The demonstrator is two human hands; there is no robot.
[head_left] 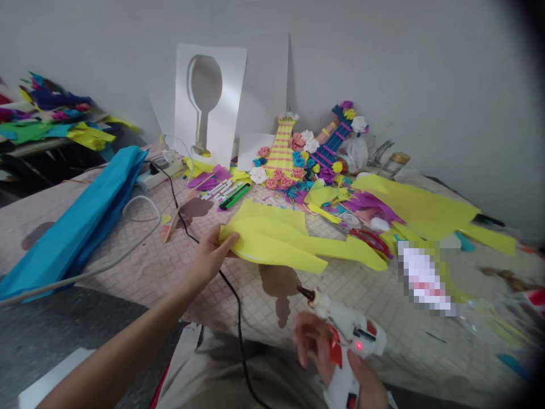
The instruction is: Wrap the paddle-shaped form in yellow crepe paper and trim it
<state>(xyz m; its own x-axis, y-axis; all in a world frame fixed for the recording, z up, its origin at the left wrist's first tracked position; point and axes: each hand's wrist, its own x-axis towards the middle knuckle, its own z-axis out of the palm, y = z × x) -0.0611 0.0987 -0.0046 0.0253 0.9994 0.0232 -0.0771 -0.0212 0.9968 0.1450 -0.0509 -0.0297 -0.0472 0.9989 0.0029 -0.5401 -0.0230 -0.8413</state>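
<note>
My left hand (212,254) pinches the near left edge of a yellow paper sheet (276,238) lying on the table. My right hand (336,360) is wrapped round the handle of a white glue gun (347,335), low at the front. The gun's dark nozzle points up and left, toward the yellow sheet but a short way from it, and a red light shows on its body. The gun's black cord (234,307) runs from under my left hand down past my lap.
A blue paper roll (80,221) lies at the left. Markers (225,190), paper flowers and a yellow woven craft piece (283,153) crowd the back. Red scissors (370,238) and more yellow paper (421,210) lie to the right. A white cut-out board (208,102) leans on the wall.
</note>
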